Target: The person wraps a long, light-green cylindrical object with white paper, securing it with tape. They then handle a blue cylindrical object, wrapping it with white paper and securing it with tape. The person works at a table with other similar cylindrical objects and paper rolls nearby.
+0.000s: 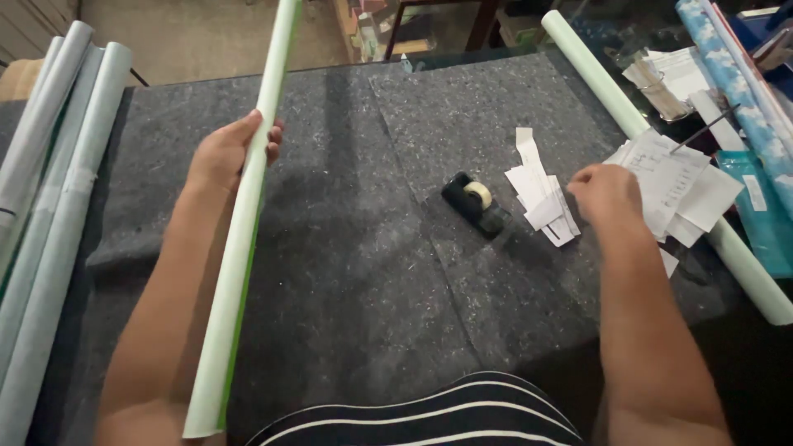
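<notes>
Grey felt desk [355, 272] carrying everything. Pale green paper roll [244, 216] held lengthwise, far end raised; left hand [221, 155] fingers wrapped tight around it. Likely labelling step: right hand [607, 192] at white paper slips [541, 196], fingers curled, pinch unclear. Next probably needs one slip separated. Second green roll [615, 103], loose sheets [681, 182] crowding right; black tape dispenser [473, 203] beside slips.

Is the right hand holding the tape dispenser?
No; the right hand rests on the paper slips, apart from the tape dispenser.
</notes>
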